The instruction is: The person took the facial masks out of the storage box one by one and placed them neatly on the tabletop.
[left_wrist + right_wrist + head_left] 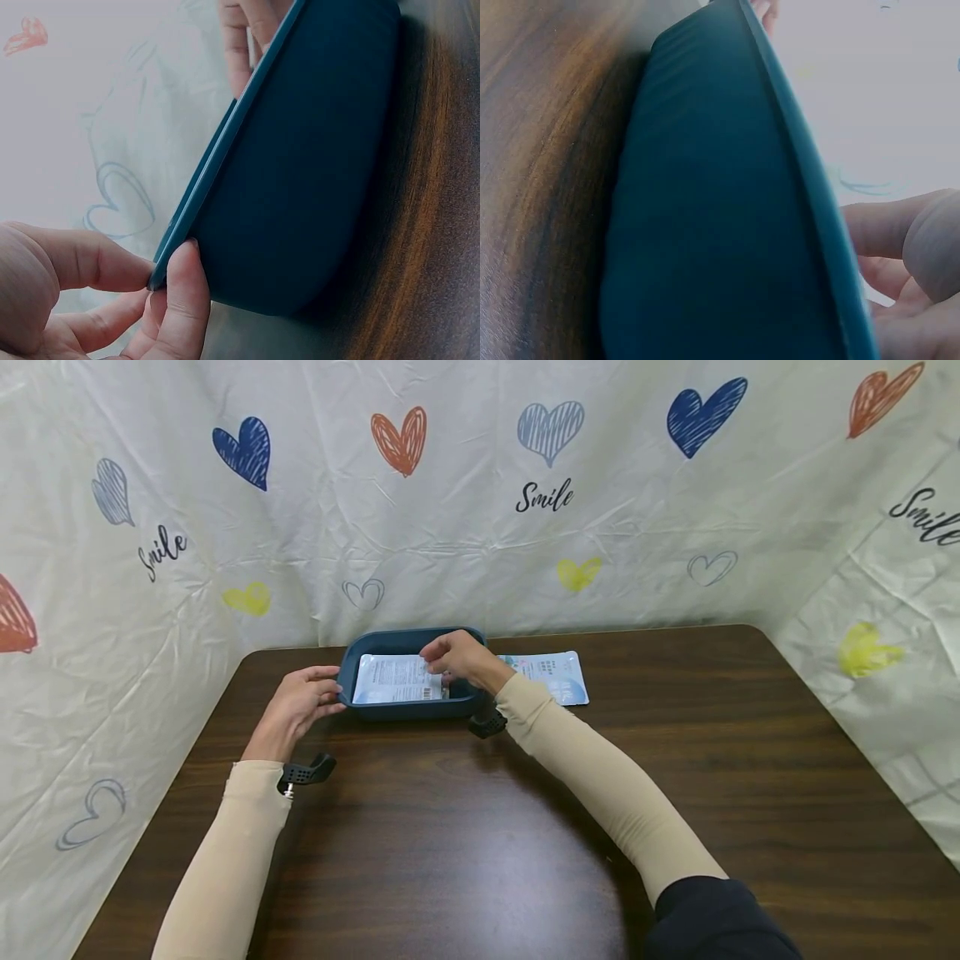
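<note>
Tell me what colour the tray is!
The tray is dark blue, slightly greenish; the head view shows it best.

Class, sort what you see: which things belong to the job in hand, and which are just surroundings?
Job in hand:
left hand, pinching the tray's rim
blue tray
packet inside the tray
right hand, above the tray
second packet, beside the tray (probably)

Surroundings:
heart-printed backdrop
wooden table
</note>
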A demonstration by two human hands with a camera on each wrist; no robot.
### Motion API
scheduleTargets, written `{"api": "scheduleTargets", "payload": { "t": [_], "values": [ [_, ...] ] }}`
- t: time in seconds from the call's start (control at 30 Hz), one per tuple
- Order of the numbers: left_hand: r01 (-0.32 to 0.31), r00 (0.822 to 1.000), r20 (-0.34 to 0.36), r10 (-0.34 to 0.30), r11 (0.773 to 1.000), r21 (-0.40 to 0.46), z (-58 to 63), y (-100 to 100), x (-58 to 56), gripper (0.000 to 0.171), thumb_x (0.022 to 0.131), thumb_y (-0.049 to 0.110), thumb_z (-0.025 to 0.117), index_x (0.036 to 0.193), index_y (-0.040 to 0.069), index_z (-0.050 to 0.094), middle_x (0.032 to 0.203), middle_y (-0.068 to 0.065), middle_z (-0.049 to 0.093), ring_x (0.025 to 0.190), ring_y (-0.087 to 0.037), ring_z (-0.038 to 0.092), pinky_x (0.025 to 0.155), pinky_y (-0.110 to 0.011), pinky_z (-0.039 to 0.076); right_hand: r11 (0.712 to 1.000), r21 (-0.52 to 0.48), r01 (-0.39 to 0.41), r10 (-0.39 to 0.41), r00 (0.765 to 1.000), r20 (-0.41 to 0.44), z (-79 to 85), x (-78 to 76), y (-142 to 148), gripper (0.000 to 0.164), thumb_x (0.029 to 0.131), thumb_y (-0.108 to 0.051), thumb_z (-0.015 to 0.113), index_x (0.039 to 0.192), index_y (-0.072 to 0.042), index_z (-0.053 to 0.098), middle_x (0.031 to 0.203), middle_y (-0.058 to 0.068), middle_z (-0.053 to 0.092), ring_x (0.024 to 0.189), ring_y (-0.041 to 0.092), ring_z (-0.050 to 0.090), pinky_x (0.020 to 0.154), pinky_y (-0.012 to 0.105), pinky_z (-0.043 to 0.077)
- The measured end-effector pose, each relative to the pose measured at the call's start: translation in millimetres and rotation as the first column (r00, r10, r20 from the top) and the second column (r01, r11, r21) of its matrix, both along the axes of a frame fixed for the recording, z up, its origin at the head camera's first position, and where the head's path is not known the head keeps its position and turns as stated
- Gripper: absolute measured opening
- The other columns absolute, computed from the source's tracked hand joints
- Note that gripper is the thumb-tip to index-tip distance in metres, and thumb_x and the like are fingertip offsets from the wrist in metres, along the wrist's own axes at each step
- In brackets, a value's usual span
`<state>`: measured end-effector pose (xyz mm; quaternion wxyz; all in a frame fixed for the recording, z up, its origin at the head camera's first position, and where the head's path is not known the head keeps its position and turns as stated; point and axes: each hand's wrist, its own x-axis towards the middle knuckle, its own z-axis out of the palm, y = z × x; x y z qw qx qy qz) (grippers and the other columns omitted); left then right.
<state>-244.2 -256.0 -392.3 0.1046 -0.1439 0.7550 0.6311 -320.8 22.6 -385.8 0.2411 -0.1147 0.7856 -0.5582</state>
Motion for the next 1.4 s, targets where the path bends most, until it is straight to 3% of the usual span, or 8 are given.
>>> {"api": "scheduleTargets", "payload": {
  "t": [0.23,0.43,0.67,0.8,1.1,1.23,1.4],
  "values": [
    [0.005,1.000,0.005,-0.005,1.000,-0.001,0.6,0,1.1,0.052,0.103,0.006,0.052,0.154,0.007,0.040,0.144,-0.020,0.045,0.105,-0.026,0.059,0.087,-0.025,0.058,0.999,0.002,0.052,-0.052,0.998,-0.039,-1.5,2.9,0,0.035,0.095,0.007,0.063,0.130,0.002,0.064,0.132,0.018,0.060,0.112,0.026,0.060,0.099,0.043,0.055],
    [0.005,1.000,0.003,-0.005,1.000,0.005,0.7,0,1.1,0.052,0.103,0.006,0.052,0.154,0.007,0.040,0.143,-0.020,0.045,0.104,-0.025,0.059,0.086,-0.025,0.058,0.993,-0.025,0.118,-0.120,0.989,-0.089,0.1,9.7,-3,0.041,0.094,0.007,0.064,0.135,0.003,0.060,0.139,0.021,0.053,0.112,0.029,0.059,0.098,0.042,0.055],
    [0.012,1.000,-0.005,-0.012,1.000,0.010,-0.1,0,1.3,0.052,0.103,0.006,0.051,0.154,0.006,0.040,0.144,-0.021,0.045,0.104,-0.026,0.059,0.086,-0.024,0.059,0.981,-0.112,0.161,-0.161,0.987,0.010,1.8,9.9,-7,0.065,0.092,0.009,0.066,0.151,0.004,0.038,0.140,0.024,0.055,0.116,0.036,0.063,0.100,0.044,0.054],
    [0.012,1.000,-0.005,-0.012,1.000,0.011,-0.3,0,1.5,0.052,0.104,0.006,0.051,0.155,0.006,0.040,0.146,-0.022,0.044,0.106,-0.027,0.058,0.086,-0.024,0.058,0.990,-0.067,0.121,-0.120,0.992,0.026,2.3,11.9,-8,0.068,0.091,0.008,0.068,0.152,0.003,0.038,0.130,0.023,0.064,0.110,0.033,0.067,0.097,0.044,0.055],
    [0.006,1.000,0.007,-0.006,1.000,0.013,0.4,0,1.8,0.053,0.104,0.006,0.052,0.155,0.006,0.040,0.144,-0.021,0.044,0.103,-0.024,0.058,0.086,-0.024,0.058,1.000,-0.018,0.025,-0.025,0.999,0.028,2.6,17.3,-8,0.036,0.094,0.003,0.067,0.130,0.006,0.059,0.120,0.022,0.068,0.104,0.031,0.070,0.088,0.041,0.060],
    [0.003,1.000,0.008,-0.003,1.000,0.009,0.0,-1,1.6,0.052,0.104,0.006,0.051,0.155,0.006,0.040,0.143,-0.021,0.045,0.103,-0.025,0.058,0.085,-0.024,0.059,0.999,0.016,-0.039,0.039,0.999,0.002,3.1,18.9,-7,0.038,0.098,0.000,0.064,0.134,0.007,0.056,0.127,0.023,0.060,0.103,0.033,0.068,0.081,0.038,0.062],
    [0.007,1.000,-0.002,-0.007,1.000,0.008,-0.7,0,0.8,0.052,0.104,0.006,0.051,0.155,0.006,0.040,0.142,-0.021,0.045,0.105,-0.027,0.058,0.085,-0.024,0.059,1.000,-0.009,-0.023,0.022,0.999,-0.041,2.8,20.3,-5,0.039,0.099,-0.001,0.062,0.136,0.005,0.051,0.111,0.018,0.058,0.088,0.026,0.063,0.076,0.038,0.062]
  ]
}}
